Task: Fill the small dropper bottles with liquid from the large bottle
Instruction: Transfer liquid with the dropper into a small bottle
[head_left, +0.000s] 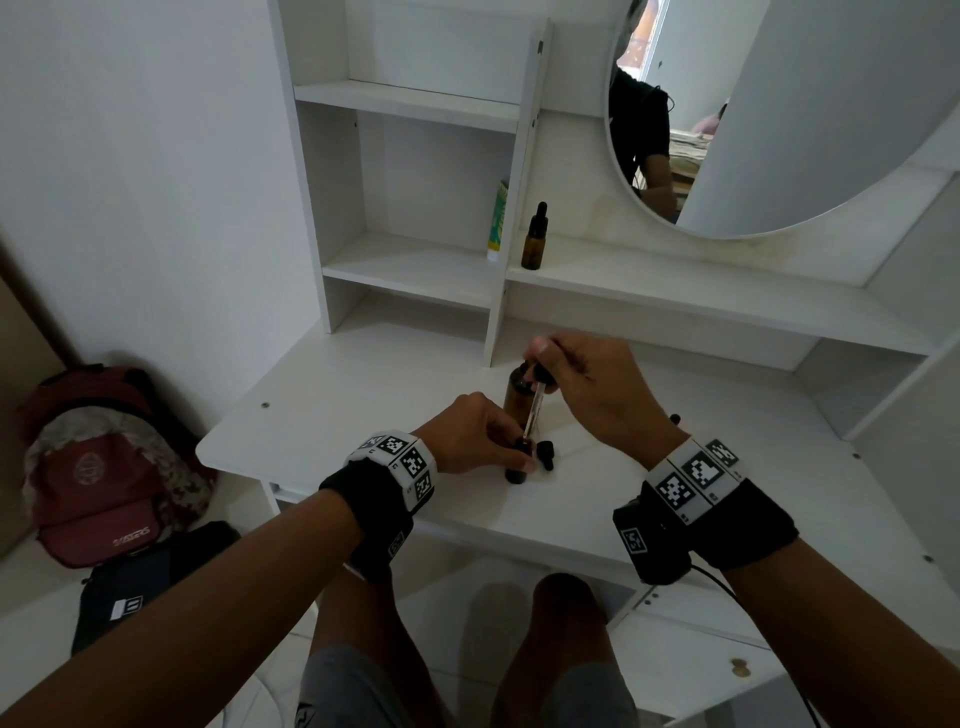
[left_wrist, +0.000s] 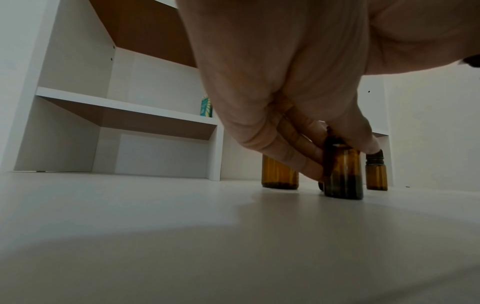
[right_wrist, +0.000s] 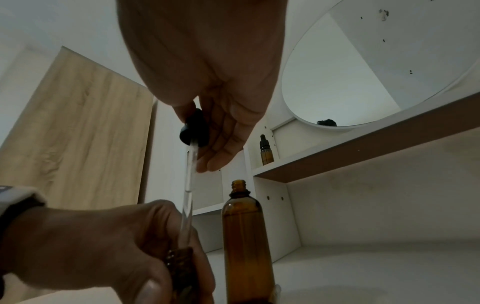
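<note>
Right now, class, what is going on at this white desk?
A person is filling a small bottle by dropper. The left hand holds the small bottle upright on the desk. The right hand pinches the dropper, its glass tip at the bottle's mouth. The large bottle stands open behind.

Home bedroom: white vanity desk (head_left: 322, 410), round mirror (head_left: 779, 130), backpack (head_left: 98, 467) on floor.

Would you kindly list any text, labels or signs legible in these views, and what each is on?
Red cap: light lettering on the brim, too blurred to read; round emblem unreadable.
Wristbands: black-and-white square marker codes, tiny characters beside them unreadable.
Green-and-white tube: print too small.
Amber bottles: no labels.
</note>
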